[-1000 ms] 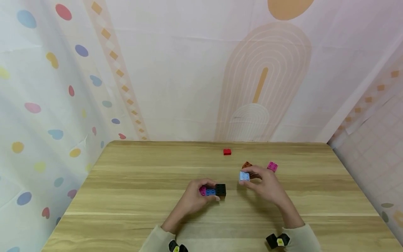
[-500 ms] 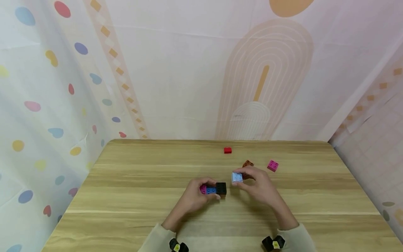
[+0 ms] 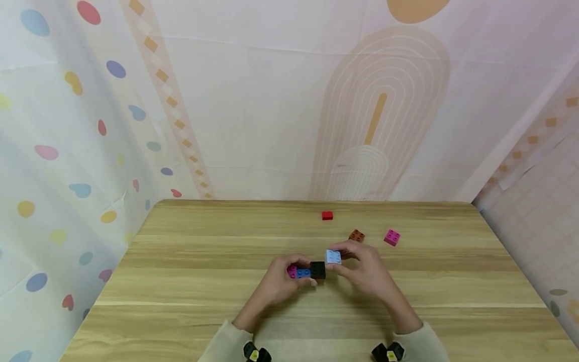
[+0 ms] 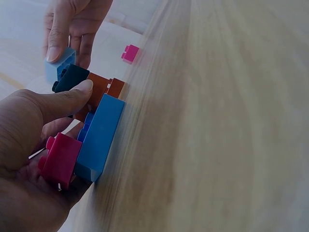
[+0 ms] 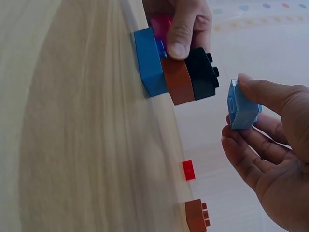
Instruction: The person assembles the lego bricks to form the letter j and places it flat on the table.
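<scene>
In the head view my left hand (image 3: 278, 281) grips a built stack of toy building bricks on the table. A long blue brick (image 4: 101, 140) forms its base, with a pink brick (image 4: 63, 159) on one end. At the other end an orange-brown brick (image 5: 178, 82) carries a black brick (image 3: 318, 270), studs up. The left thumb presses the stack's side. Just right of the black brick and slightly above it, my right hand (image 3: 368, 271) pinches a light blue brick (image 3: 333, 257) between thumb and fingers. A gap separates those two bricks in the right wrist view.
A loose orange-brown brick (image 3: 357, 235) lies just beyond the right hand. Farther right is a pink brick (image 3: 392, 237), and a flat red brick (image 3: 327, 215) sits near the back of the wooden table (image 3: 217, 241). A patterned cloth (image 3: 262, 110) hangs behind.
The right hand has moved left with the light blue brick, from well right of the stack to beside the black brick. The left hand and its stack have stayed nearly still.
</scene>
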The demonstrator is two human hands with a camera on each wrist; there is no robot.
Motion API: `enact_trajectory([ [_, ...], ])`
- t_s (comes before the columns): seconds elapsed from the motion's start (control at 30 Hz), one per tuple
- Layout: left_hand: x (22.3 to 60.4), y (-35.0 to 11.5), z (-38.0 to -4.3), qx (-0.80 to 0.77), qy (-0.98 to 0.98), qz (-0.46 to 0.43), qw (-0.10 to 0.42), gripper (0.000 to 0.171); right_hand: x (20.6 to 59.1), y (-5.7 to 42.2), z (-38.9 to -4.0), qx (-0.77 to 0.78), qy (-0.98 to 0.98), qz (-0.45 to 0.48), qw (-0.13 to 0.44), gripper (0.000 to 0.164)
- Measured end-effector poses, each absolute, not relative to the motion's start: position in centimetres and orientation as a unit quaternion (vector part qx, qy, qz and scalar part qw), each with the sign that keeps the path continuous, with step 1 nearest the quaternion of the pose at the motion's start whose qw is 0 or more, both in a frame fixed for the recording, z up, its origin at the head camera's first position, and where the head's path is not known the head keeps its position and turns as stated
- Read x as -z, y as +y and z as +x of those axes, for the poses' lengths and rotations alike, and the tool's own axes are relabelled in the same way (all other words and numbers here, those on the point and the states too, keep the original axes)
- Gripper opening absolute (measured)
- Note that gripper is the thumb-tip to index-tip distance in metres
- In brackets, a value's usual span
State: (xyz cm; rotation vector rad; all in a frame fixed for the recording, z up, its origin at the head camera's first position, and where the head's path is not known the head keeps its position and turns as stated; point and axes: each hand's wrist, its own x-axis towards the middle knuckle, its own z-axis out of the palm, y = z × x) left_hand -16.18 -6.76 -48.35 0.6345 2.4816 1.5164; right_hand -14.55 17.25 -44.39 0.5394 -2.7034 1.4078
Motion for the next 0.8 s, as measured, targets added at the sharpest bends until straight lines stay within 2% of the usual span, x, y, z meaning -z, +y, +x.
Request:
enact_trajectory([
  [0.8, 48.3, -6.8, -16.1, -0.517, 0.825, 0.213, 0.086, 0.032, 45.6, 14.7, -13.9, -0.468, -0.859, 0.199, 0.061, 0.034],
])
